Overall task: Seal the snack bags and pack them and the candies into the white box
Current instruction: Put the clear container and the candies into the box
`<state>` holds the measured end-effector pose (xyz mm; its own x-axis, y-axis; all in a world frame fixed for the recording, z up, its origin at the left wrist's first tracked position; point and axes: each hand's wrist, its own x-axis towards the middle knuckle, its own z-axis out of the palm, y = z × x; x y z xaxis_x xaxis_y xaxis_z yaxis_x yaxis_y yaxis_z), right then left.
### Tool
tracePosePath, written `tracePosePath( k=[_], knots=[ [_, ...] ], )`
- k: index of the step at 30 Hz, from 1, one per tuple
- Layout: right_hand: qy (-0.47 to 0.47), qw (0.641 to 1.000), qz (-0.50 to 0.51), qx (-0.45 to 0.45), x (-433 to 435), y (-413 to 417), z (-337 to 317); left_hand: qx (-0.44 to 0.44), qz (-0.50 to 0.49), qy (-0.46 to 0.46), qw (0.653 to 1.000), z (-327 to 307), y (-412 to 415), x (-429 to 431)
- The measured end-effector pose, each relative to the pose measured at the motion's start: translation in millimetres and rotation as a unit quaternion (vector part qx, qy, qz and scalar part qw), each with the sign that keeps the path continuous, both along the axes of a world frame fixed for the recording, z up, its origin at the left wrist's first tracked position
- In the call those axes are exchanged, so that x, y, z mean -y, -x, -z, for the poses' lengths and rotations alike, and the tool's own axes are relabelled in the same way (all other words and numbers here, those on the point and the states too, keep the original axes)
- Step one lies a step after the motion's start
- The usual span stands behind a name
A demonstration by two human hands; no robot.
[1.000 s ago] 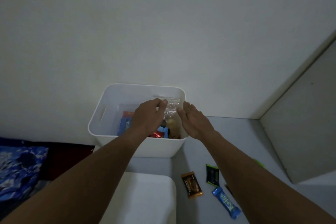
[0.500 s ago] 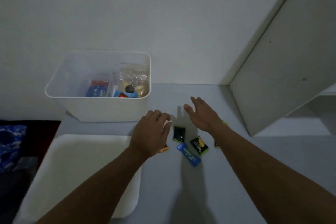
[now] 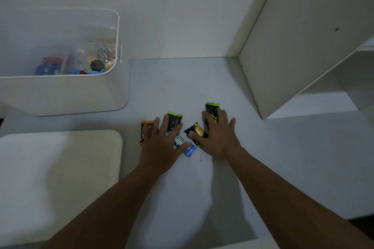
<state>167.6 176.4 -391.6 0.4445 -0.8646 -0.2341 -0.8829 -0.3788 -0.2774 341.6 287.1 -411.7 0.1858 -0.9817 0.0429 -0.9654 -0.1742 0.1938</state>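
1. Clearly the biggest risk, as you stood, was scattering: both your hands lay flat over loose candies on the smooth grey table, and a quick sweep could have slid one out from under a palm or off the near edge.
2. Your left hand covered three at once: the orange candy at its outer side, a black-and-green candy under the fingers, and the blue candy by the thumb. Gathering all three in one scoop might have dropped the blue one, which stuck out loosely.
3. Your right hand rested on another black-and-green candy, its thumb touching the black-and-yellow candy.
4. Both hands were spread, fingers splayed and pressed down, with nothing yet closed in either.
5. Both forearms reached forward, palms down, wrists low.
6. The white box stood well apart to the left, with clear snack bags already inside; a carry that far with a weak hold seemed likely to spill.
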Motion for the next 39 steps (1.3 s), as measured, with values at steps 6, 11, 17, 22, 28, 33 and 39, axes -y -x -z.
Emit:
tracePosePath(
  k=[6,11,17,22,28,33,39],
  knots=[
    [0.199,0.979,-0.037,0.034,-2,-2,8,0.003,-0.026,0.084,0.996,2,-6,10],
    [0.186,0.978,-0.031,0.086,1,-6,9,0.005,-0.059,0.104,0.993,6,-2,16],
    [0.164,0.983,-0.035,0.075,7,-7,1,-0.019,-0.067,0.117,0.991,2,-2,16],
    [0.122,0.99,-0.031,0.069,6,-6,-14,-0.05,-0.055,0.109,0.991,-3,0,14],
    [0.082,0.991,-0.013,0.104,11,-7,-34,-0.077,-0.022,0.148,0.986,-11,-10,15],
    [0.091,0.986,-0.008,0.143,9,-29,-68,-0.129,-0.022,0.183,0.974,-43,-20,13],
    [0.097,0.979,-0.017,0.176,13,-90,-134,-0.114,-0.051,0.217,0.968,-134,-76,5]
  ],
)
